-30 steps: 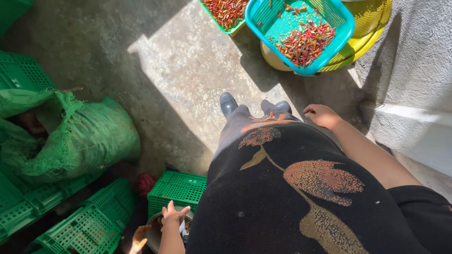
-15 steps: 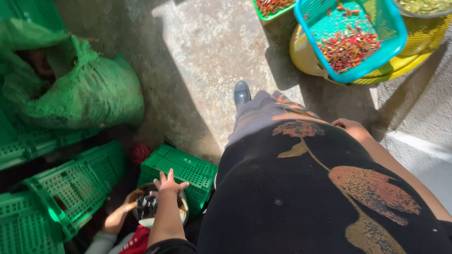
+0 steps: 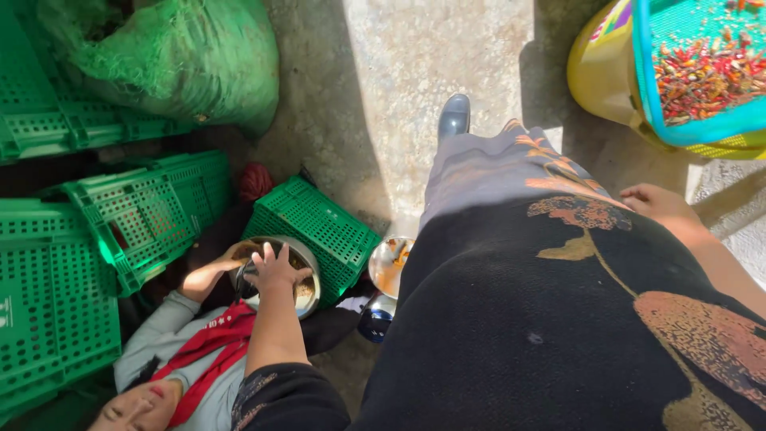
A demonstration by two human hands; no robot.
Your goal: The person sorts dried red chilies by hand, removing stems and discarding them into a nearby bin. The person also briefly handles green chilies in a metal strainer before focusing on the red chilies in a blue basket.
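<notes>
bowl [image 3: 307, 281]: round, metal, holding brownish food, upright
place: near left, just beside green crate, on its near-left side
contact: fingers spread over rim; another person's hand at left edge

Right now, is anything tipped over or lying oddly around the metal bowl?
Yes. The green crate beside the metal bowl lies tilted, and another green crate leans on its side. The left hand rests on the bowl's rim. Nothing looks spilled.
</notes>
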